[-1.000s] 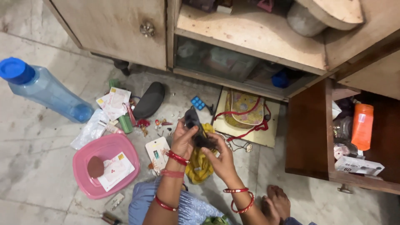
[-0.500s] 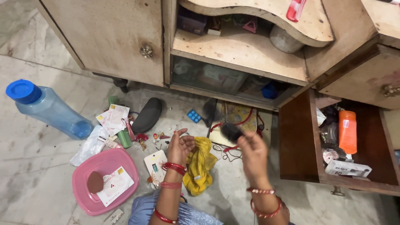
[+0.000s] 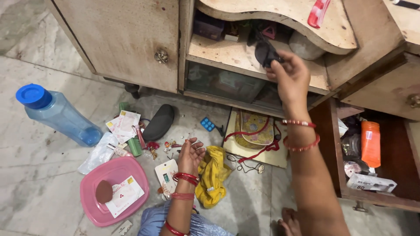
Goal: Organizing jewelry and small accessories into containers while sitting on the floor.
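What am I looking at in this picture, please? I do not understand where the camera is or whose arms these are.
The camera sits on a person's head and looks down, so both arms belong to that person, who sits on a stone floor before a wooden cabinet. The right hand is raised to an open shelf and holds a small dark object in its grip; I cannot tell what it is. The left hand is low, open and empty, above the floor beside a yellow cloth. Around it lie a pink tray, a blue water bottle, a dark case, paper packets and small trinkets. An open drawer on the right holds an orange bottle.
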